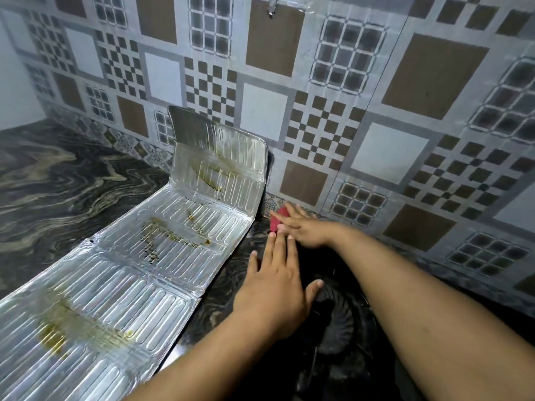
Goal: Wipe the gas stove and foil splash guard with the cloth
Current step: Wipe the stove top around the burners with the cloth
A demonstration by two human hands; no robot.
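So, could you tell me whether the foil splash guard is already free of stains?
No, the foil splash guard shows yellow-brown stains on several panels.

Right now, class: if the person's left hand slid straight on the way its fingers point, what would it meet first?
The left hand points up-frame toward the wall. It would first meet the right hand pressing the red cloth; its fingertips look almost touching already, though depth is unclear.

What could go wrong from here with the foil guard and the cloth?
1. The foil splash guard lies mostly flat with only its far panel propped on the wall; a hard wipe could crease it or slide it.
2. Only a corner of the red cloth shows under the right hand; the grip may slip.
3. Brown stains look dried and may smear.
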